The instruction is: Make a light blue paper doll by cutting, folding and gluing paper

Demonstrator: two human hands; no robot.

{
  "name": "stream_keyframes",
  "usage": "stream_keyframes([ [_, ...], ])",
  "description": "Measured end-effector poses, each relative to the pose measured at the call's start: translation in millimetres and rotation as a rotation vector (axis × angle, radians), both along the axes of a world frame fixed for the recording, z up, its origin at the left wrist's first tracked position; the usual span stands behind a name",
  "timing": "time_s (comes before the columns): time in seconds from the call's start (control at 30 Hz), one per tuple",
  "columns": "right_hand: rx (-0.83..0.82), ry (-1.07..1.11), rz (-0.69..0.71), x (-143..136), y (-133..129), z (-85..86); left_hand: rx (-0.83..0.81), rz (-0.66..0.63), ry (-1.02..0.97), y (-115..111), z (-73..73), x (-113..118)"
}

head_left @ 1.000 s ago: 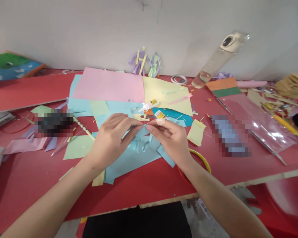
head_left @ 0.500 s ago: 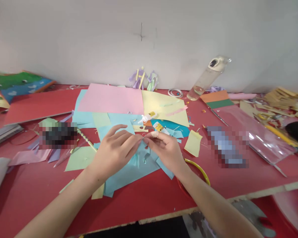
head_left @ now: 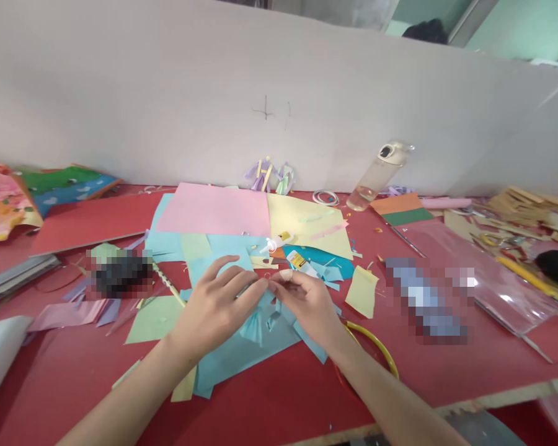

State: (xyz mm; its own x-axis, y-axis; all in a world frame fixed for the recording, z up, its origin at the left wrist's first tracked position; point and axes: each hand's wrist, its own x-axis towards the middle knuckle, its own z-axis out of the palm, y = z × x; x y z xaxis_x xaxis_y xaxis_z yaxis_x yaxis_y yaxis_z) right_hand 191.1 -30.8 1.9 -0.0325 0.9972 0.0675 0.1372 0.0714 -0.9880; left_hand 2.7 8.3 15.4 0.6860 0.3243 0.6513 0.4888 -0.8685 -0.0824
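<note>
My left hand (head_left: pixel 225 303) and my right hand (head_left: pixel 304 300) meet at their fingertips over the middle of the red table. Both are closed in a pinch on a small piece of light blue paper (head_left: pixel 253 328), pleated at its lower end; its top is hidden by my fingers. A narrow folded blue strip (head_left: pixel 274 317) hangs beside it, under my right fingers. Below lies a larger blue sheet (head_left: pixel 242 365). Just beyond my hands are a white glue bottle (head_left: pixel 279 241) with a yellow label and another yellow-labelled item (head_left: pixel 301 263).
Two paper dolls (head_left: pixel 261 174) lean on the wall. A clear bottle (head_left: pixel 376 176) tilts at the back right. Pink paper (head_left: pixel 214 209), yellow paper (head_left: pixel 307 217) and scraps spread around. A yellow-handled tool (head_left: pixel 381 350) lies by my right forearm; scissors (head_left: pixel 493 240) lie far right.
The view has tilted up, so more wall and the space above it show and the table sits lower. My hands keep the same pinch on the blue paper.
</note>
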Motion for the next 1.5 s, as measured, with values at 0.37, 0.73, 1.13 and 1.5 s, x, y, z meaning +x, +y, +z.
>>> stream_keyframes([
  [0.37,-0.063,0.043,0.013,0.1,-1.5,1.3,-0.074,-0.009,-0.063,0.6,-0.1,4.6],
  [0.73,-0.04,0.041,-0.011,-2.3,-2.9,2.6,-0.089,0.012,-0.071,-2.5,1.5,5.3],
  [1.13,0.002,-0.006,-0.016,-2.4,-3.9,1.4,-0.283,0.04,-0.153,-2.9,-1.1,5.3],
  [1.5,-0.136,0.186,-0.028,-1.9,0.2,1.0,-0.226,-0.025,-0.153,-5.1,-1.3,7.6],
])
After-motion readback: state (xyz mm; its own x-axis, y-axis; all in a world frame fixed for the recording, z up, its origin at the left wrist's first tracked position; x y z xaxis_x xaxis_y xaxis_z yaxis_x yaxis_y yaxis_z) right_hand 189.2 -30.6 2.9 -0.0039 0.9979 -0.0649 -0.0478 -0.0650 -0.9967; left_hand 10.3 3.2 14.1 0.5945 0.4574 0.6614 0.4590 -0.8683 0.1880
